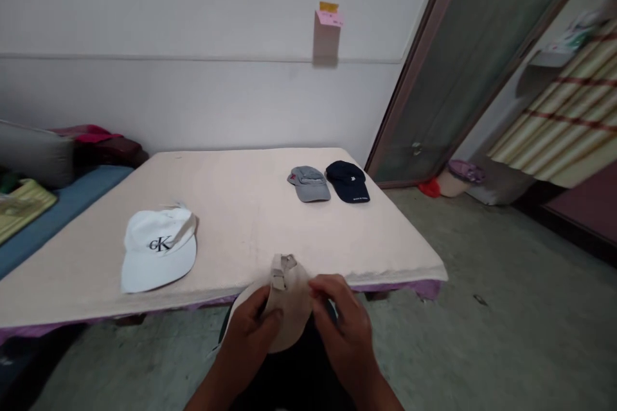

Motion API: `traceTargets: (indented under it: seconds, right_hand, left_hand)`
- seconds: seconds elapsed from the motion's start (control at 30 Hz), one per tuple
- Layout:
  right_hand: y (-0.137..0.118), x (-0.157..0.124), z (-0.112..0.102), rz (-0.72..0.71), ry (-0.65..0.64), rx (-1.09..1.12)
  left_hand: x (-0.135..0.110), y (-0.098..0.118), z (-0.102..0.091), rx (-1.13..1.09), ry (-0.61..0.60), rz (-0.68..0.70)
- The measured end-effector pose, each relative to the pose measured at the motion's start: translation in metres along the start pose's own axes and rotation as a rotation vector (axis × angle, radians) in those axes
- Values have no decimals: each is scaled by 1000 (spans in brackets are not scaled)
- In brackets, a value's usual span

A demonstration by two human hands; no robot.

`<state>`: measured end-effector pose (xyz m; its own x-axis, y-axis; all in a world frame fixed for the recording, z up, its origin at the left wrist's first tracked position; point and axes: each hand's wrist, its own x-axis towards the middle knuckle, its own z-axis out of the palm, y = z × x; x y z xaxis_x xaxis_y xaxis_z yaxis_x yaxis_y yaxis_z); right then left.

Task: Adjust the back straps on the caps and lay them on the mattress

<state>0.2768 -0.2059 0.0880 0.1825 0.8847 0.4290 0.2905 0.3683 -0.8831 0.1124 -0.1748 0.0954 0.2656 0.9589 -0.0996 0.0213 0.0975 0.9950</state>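
A beige baseball cap (292, 314) is held over my lap, just off the front edge of the table, its back strap and buckle pointing away from me. My left hand (250, 334) grips its left side, thumb bent over the fabric. On the other side, my right hand (344, 327) pinches the cap's edge between thumb and fingers. A white cap (161, 247) with black "CK" letters lies on the left of the table. Toward the back right, a grey cap (311, 185) sits beside a navy cap (348, 181).
The low table (231, 205) has a cream cover with purple cloth showing under its front edge. At left are a grey cushion (36, 154) and a dark red bundle (106, 144). A pink note (330, 17) sticks out from the wall. A sliding door (434, 77) stands at right.
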Motion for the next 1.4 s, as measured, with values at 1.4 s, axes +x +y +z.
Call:
traceTargets:
  seconds: [1.4]
  right_hand:
    - [5,21,-11,375,-443,524]
  left_hand:
    - [-26,35,-25,-320,-244,-357]
